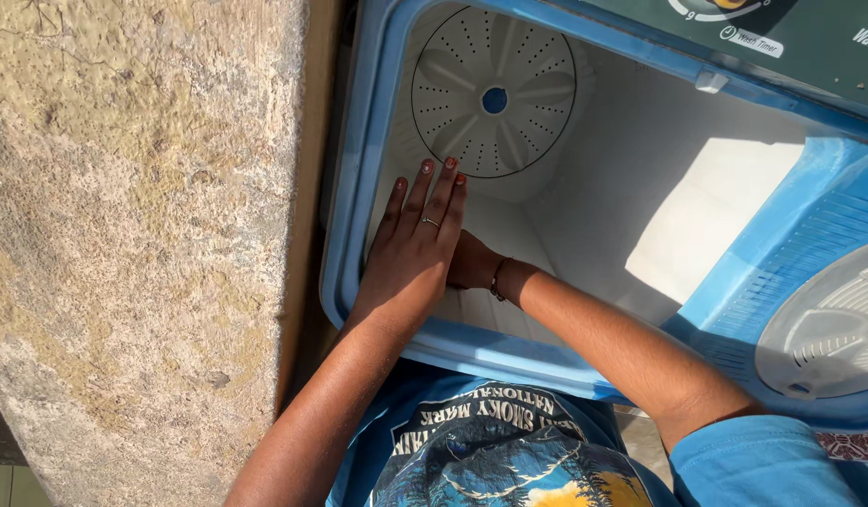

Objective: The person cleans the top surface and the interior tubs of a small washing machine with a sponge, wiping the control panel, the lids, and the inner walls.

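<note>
Scene: While both arms reached down into the white tub [584,188] of a blue twin-tub washing machine [378,141], nothing was gripped.
Left hand: the left hand [410,249] lay flat, fingers straight and together, against the tub's near wall, holding nothing.
Right hand: the right hand [472,263] sat mostly hidden behind the left; its grip could not be told.
Pulsator: the round perforated disc [493,91] lay at the tub's bottom, just beyond the fingertips.
Surroundings: a rough stone wall [143,235] stood beside the machine; the spin-tub cover [829,329] was on the other side.
</note>
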